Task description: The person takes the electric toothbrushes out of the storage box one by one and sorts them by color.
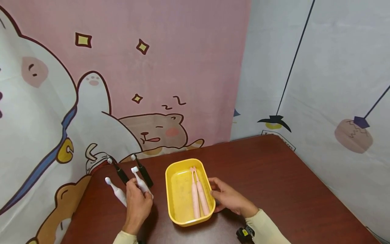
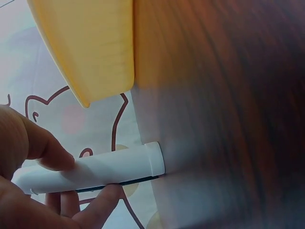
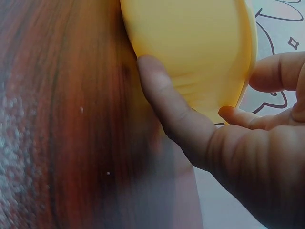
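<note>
1. Toothbrush with a white handle [image 1: 142, 185] is lying inside the grip of the left hand [image 1: 137, 205], its bristle end pointing away beyond the fingers and its base sticking out toward the right.
2. The left hand is pinching that handle, thumb pressing on one side and fingers supporting the other; whether the base is touching the table [image 1: 259, 169] is hard to tell.
3. A yellow tray [image 1: 178, 200] is standing on the table just right of this pinch, apart from it.
4. The right hand [image 1: 230, 196] is holding the tray by its right side, thumb resting at the rim and fingers bracing the outer wall.
5. Two pink toothbrushes [image 1: 195, 200] are lying in the tray, along the wall nearest the right hand's hold.
6. Another white toothbrush [image 1: 117, 192] is lying just left of the left hand's pinch.
7. Two black toothbrushes [image 1: 145, 175] are lying just beyond that pinch, one ahead, one farther left.
</note>
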Action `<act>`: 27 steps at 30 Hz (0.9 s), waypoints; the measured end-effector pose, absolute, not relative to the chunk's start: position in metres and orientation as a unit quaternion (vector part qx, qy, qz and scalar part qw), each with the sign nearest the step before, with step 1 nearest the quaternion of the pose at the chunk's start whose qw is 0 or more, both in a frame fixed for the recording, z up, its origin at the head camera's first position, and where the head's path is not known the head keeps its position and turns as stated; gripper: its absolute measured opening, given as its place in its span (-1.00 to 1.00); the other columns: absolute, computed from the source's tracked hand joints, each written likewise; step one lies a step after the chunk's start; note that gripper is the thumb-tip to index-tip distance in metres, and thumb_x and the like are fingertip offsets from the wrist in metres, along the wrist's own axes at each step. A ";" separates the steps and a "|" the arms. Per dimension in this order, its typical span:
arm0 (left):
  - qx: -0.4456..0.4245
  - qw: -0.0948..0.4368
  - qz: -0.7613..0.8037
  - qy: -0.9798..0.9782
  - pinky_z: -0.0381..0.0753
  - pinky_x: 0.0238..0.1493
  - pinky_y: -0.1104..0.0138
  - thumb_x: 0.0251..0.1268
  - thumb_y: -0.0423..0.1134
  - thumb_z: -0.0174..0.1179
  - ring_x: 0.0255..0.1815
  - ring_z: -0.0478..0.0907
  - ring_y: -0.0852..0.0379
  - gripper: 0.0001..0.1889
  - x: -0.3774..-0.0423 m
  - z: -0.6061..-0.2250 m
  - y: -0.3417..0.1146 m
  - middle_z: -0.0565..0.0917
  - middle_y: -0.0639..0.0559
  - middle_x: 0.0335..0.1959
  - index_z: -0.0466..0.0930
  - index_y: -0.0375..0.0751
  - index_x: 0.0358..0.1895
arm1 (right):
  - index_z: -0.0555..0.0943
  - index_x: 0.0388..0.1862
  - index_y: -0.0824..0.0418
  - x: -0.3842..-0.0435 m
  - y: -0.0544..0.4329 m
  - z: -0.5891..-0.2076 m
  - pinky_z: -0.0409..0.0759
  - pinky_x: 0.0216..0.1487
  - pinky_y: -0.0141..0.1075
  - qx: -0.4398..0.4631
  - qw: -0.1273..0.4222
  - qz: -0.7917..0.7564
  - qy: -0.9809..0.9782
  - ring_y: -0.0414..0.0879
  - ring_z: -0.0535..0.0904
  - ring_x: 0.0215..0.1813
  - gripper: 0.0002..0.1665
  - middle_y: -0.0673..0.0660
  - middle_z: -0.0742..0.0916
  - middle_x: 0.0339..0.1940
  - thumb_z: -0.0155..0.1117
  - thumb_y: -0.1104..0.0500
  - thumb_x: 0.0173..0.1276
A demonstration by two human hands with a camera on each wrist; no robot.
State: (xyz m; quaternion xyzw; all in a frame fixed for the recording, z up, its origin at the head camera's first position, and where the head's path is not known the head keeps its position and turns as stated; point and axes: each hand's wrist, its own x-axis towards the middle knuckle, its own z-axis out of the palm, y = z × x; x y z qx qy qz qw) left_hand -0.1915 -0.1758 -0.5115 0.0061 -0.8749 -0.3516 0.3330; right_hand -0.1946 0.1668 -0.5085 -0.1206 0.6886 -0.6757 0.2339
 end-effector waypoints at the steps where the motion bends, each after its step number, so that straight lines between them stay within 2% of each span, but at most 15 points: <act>1: 0.006 0.332 -0.351 -0.876 0.41 0.07 -0.06 -0.09 -0.67 0.24 0.03 0.49 -0.35 -0.39 -0.192 -0.512 -0.176 0.47 -0.41 -0.05 0.30 -0.51 0.15 | 0.17 0.65 0.26 -0.194 0.167 -0.509 0.78 -0.24 0.15 -0.120 0.234 -0.675 0.689 0.19 0.69 0.13 -0.38 0.48 0.46 0.38 -0.08 0.24 0.68; 11: 0.012 0.324 -0.348 -0.879 0.41 0.07 -0.04 -0.09 -0.65 0.25 0.03 0.49 -0.34 -0.38 -0.191 -0.513 -0.176 0.46 -0.40 -0.04 0.29 -0.51 0.16 | 0.18 0.64 0.26 -0.195 0.167 -0.511 0.78 -0.25 0.13 -0.123 0.231 -0.674 0.690 0.17 0.68 0.11 -0.38 0.48 0.46 0.38 -0.07 0.24 0.67; 19: 0.015 0.327 -0.344 -0.880 0.39 0.04 0.05 -0.10 -0.63 0.32 0.02 0.52 -0.29 -0.36 -0.187 -0.512 -0.176 0.48 -0.38 -0.02 0.30 -0.49 0.16 | 0.17 0.64 0.27 -0.195 0.167 -0.512 0.77 -0.28 0.12 -0.126 0.230 -0.673 0.692 0.17 0.68 0.10 -0.38 0.48 0.48 0.36 -0.07 0.25 0.66; 27: 0.031 0.311 -0.336 -0.889 0.50 0.07 -0.09 -0.07 -0.51 0.43 0.03 0.53 -0.36 -0.26 -0.182 -0.510 -0.174 0.47 -0.42 0.01 0.28 -0.50 0.24 | 0.18 0.63 0.27 -0.196 0.167 -0.513 0.78 -0.28 0.13 -0.126 0.228 -0.677 0.688 0.18 0.69 0.11 -0.37 0.46 0.50 0.36 -0.06 0.27 0.64</act>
